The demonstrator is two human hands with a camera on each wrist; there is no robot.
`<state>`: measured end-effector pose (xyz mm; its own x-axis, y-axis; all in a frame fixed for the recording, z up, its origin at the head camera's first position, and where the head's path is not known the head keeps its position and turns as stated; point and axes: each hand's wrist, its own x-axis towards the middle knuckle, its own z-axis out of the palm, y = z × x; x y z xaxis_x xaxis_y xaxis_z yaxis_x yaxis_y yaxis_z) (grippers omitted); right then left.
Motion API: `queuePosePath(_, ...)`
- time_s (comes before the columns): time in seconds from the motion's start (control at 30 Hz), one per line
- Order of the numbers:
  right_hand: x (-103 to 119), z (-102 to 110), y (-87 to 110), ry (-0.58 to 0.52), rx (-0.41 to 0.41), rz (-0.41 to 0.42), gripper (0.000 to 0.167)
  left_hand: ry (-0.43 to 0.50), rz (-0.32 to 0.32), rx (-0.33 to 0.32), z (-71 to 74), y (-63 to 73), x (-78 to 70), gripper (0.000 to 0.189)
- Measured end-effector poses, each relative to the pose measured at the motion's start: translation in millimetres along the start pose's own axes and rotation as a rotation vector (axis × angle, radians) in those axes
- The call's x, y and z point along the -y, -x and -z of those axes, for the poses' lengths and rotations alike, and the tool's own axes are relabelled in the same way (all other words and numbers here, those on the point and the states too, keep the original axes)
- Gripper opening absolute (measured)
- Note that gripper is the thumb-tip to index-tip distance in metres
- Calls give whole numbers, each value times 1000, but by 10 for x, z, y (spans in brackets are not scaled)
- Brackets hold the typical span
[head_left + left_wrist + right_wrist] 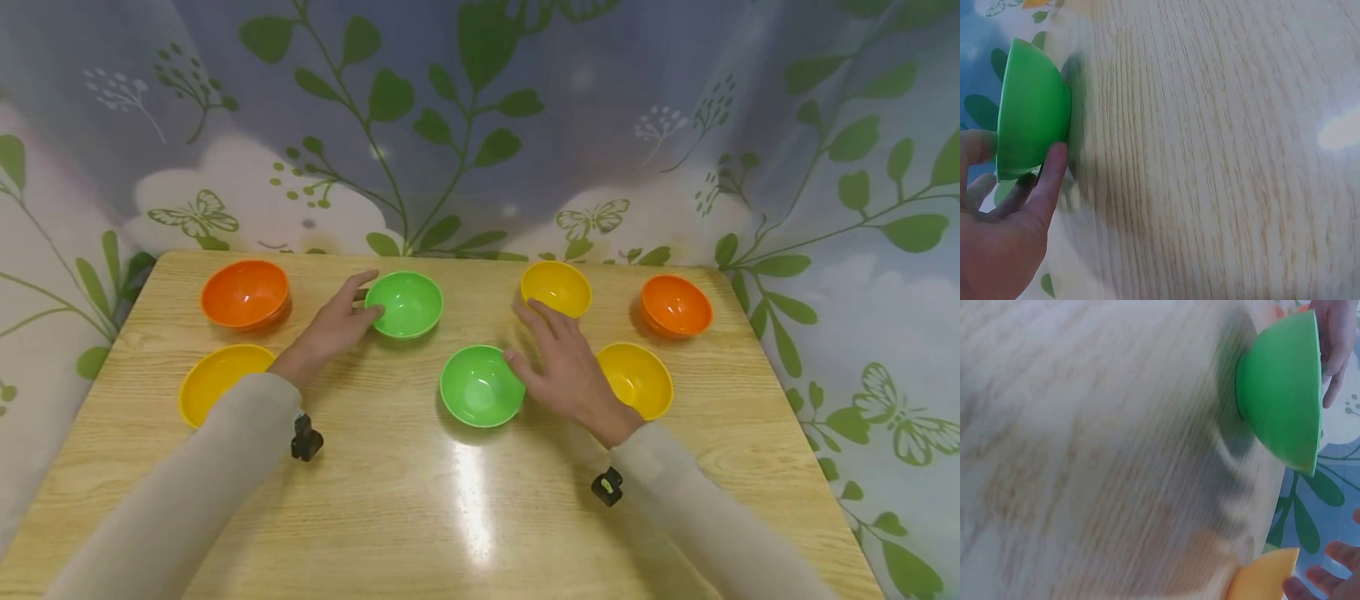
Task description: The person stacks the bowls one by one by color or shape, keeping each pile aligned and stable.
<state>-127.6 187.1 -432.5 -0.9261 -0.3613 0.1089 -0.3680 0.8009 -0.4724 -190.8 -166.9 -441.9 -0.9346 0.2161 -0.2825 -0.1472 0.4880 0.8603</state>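
Note:
At the back of the table, my left hand [337, 325] pinches the left edge of a green bowl [407, 305], thumb at the rim and fingers against the outside. The left wrist view shows this green bowl [1034, 112] from the side, fingers [1055, 159] touching its wall. My right hand [566, 367] hovers with spread fingers, its thumb beside a second green bowl [482, 387] nearer the front. Its fingertips overlap the near rim of a yellow bowl [557, 287]; contact cannot be told. Another yellow bowl [637, 382] is partly hidden behind the right hand and wrist.
To the left stand an orange bowl [245, 294] and a yellow bowl [213, 385], partly covered by my left sleeve. Another orange bowl [676, 307] stands at the back right. A leaf-patterned curtain [465, 167] borders the wooden table [405, 517] behind and on both sides.

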Motion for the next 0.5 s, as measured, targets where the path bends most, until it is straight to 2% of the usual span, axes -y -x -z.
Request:
queuePosePath(0.27,48,-101,54,-47,58,-36,68,57,12,-7,-35,-15,49,71)
queuePosePath(0.5,71,-163,81,-75,62,-47,61,278,40,1,-78,-24,83,72)
